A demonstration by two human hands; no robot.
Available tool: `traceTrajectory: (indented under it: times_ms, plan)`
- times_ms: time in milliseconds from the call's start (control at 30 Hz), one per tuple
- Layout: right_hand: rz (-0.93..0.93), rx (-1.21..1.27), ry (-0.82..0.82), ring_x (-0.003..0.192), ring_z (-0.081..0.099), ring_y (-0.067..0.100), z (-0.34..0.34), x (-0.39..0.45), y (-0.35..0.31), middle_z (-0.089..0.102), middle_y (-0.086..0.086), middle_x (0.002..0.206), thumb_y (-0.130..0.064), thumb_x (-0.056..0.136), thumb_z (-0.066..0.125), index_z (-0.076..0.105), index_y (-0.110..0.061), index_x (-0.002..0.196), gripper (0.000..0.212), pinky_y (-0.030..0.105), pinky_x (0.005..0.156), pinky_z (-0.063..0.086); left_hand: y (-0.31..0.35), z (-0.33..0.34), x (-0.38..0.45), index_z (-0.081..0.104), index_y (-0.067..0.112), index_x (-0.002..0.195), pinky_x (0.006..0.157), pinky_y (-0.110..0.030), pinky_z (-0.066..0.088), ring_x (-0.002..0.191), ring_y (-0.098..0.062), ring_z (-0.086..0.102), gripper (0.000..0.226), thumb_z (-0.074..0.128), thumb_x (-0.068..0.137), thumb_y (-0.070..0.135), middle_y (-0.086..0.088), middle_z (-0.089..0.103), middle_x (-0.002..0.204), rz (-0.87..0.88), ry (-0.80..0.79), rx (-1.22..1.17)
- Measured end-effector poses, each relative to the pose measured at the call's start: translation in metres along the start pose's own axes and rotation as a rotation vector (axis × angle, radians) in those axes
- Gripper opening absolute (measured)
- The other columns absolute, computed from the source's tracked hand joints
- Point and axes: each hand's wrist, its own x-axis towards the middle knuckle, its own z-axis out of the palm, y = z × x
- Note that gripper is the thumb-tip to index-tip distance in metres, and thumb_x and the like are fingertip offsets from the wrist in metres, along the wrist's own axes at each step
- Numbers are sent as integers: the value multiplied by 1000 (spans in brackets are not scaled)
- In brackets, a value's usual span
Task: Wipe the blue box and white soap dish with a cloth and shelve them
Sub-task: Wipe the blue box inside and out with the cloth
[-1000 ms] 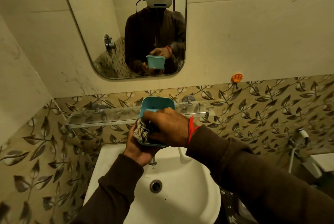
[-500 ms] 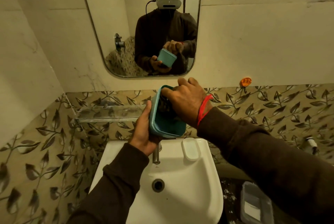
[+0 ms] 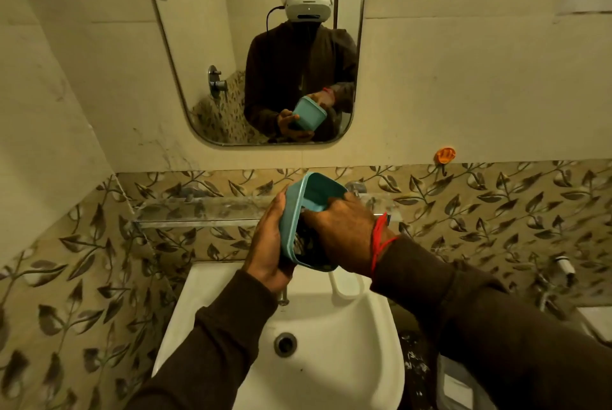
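The blue box [image 3: 313, 195] is tipped on its side above the sink, its opening facing right. My left hand [image 3: 270, 244] grips its outer wall from the left. Reaching into the opening, my right hand [image 3: 341, 234] presses a dark patterned cloth [image 3: 302, 244] against the inside; only a little of the cloth shows. The white soap dish [image 3: 347, 283] lies on the sink's back ledge, just below my right wrist. Behind the box runs the glass shelf [image 3: 198, 211] on the leaf-patterned wall.
A white sink [image 3: 331, 360] with a drain [image 3: 285, 344] and a tap [image 3: 283, 298] is below my hands. A mirror [image 3: 265, 45] hangs above the shelf. An orange hook [image 3: 445, 155] sticks to the wall at the right. A clear container [image 3: 457, 386] sits low right.
The box has turned from lying open upward to standing on its side. My right hand with the cloth has gone deeper into it. The view has shifted so the shelf sits behind the box.
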Motion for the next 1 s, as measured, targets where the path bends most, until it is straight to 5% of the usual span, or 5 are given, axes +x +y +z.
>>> traceTrajectory:
  times_ms: [367,533,767,867,1000]
  plan:
    - [231,870,-110,102,64,28,-10,0,-7,67,14,112,-7,89,54,58,-11,116,27,45,88,54,-3,-3,-4,55,8,141,105,-52,46,130,-37,57,64,44,99,55,-23,59,140,-50,-49,-127]
    - [245,1343,-183,102,62,17,-18,-5,7,65,14,113,9,91,46,59,-5,114,30,27,84,56,-4,-10,-6,71,11,124,82,-44,62,110,-31,71,53,45,99,50,-19,71,125,-71,-72,-170]
    - [476,2019,172,87,65,18,-24,3,17,66,11,100,15,88,34,60,-8,108,40,32,77,56,-11,-21,-11,70,11,113,62,-49,62,79,-38,77,51,41,98,51,-22,79,96,-175,-6,-247]
    - [537,1761,209,93,66,20,-25,6,25,68,9,105,-2,94,43,61,-18,110,29,40,83,57,-11,-23,-13,63,13,122,64,-50,62,79,-39,77,50,39,99,50,-22,79,95,-187,16,-236]
    - [408,724,-57,98,59,22,-24,15,18,64,11,112,-18,91,54,55,-15,117,26,36,84,53,-17,-11,-12,66,14,124,74,-49,60,89,-39,75,54,38,100,54,-23,77,105,-248,51,-194]
